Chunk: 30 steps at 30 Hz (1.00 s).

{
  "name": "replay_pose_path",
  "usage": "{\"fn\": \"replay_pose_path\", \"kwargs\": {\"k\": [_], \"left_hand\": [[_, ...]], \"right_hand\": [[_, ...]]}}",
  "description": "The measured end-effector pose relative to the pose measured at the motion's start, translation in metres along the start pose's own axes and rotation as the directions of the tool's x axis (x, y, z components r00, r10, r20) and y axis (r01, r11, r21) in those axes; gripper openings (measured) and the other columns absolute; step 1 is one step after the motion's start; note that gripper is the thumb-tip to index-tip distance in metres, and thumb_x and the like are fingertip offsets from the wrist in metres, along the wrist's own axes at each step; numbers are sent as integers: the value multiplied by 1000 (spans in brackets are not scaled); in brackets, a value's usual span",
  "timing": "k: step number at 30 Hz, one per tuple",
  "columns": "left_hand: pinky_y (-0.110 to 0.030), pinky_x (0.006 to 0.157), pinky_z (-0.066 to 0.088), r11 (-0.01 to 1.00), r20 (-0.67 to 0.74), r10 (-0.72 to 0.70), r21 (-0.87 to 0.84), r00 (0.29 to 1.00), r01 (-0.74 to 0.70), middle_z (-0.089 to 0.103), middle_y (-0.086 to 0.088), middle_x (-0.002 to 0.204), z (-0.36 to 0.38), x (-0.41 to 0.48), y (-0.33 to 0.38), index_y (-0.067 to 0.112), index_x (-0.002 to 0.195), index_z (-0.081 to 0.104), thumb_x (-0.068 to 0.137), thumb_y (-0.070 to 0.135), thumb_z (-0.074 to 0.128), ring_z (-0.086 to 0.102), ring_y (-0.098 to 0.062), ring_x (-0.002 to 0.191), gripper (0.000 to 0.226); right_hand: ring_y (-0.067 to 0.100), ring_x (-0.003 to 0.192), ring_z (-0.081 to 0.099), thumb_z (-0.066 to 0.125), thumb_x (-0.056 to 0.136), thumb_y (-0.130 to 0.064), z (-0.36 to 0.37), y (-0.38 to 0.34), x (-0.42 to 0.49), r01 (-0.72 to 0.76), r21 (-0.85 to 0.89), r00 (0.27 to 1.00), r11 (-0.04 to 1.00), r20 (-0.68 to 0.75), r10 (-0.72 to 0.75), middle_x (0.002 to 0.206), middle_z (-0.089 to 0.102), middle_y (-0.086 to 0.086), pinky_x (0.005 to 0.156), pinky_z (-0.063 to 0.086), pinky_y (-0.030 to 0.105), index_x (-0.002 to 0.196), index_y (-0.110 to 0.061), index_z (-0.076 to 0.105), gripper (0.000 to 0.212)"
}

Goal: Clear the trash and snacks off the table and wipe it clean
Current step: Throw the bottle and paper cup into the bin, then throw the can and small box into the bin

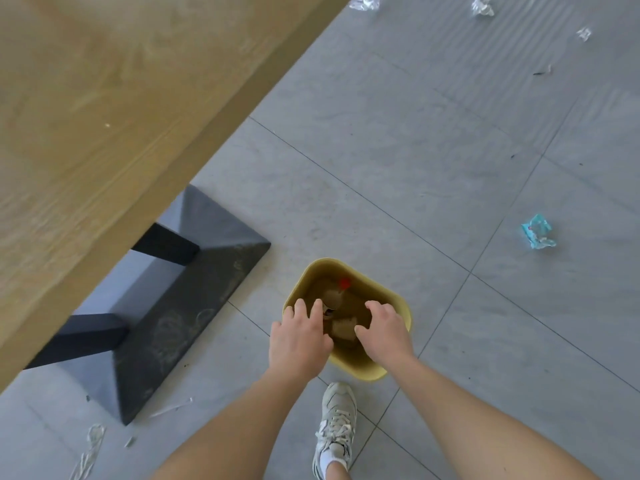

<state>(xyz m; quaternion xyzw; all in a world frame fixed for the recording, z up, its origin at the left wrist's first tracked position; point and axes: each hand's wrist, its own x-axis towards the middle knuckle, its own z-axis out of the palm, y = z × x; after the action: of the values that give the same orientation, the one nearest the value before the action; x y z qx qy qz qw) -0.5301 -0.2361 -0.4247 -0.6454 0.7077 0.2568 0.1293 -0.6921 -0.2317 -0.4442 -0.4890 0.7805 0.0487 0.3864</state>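
Reaching down over a small yellow bin, both hands are seen with nothing held in them. The left hand is spread flat with its fingers apart, and the right hand is loosely curled and open. The bin is smooth plastic with rounded corners, and it is set on the grey tiled floor near the table's dark foot. Inside the bin, brown crumpled things and a small red bit can be seen; they may be paper cups, but the shapes are too blurred to be sure. The wooden table is shown at the upper left, pale and grainy. A crinkly blue wrapper is left on the floor well apart from the bin. Clear crumpled plastic scraps are scattered far off. A white laced shoe is planted just beside the bin.
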Motion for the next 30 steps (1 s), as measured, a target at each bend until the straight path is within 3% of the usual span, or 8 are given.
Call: {"fn": "replay_pose_path", "kwargs": {"k": [12,17,24,30], "left_hand": [[-38,94,42,992,-142,113,70,983,-104,42,-6,142,-109,-62,-2,26,146,25,96,42,36,42,-25,123,54],[-41,106,34,995,-170,104,21,980,-102,30,-7,153,-166,-103,0,29,150,18,97,41,37,30,-27,137,58],[-46,115,27,996,-355,86,-5,931,-94,20,-7,161,-245,-170,-16,29,152,10,97,51,42,18,-28,148,68],[-47,114,31,998,-433,3,-52,901,-28,19,-8,160,-296,-211,-56,28,153,10,96,49,40,16,-27,148,67]], "right_hand": [[24,123,49,57,93,-37,-72,-65,-80,145,-107,982,984,-109,-157,136,54,3,105,44,38,142,-21,43,53],[22,121,47,55,94,-42,-114,-96,-129,200,-189,962,962,-148,-229,136,50,1,97,49,39,140,-26,40,51],[20,122,49,61,94,-41,-168,-150,-201,395,-183,862,900,-266,-432,135,52,2,95,48,32,143,-20,41,57],[17,124,48,65,93,-37,-195,-210,-244,530,-216,781,820,-253,-571,138,51,1,94,43,24,147,-21,39,62]]}}
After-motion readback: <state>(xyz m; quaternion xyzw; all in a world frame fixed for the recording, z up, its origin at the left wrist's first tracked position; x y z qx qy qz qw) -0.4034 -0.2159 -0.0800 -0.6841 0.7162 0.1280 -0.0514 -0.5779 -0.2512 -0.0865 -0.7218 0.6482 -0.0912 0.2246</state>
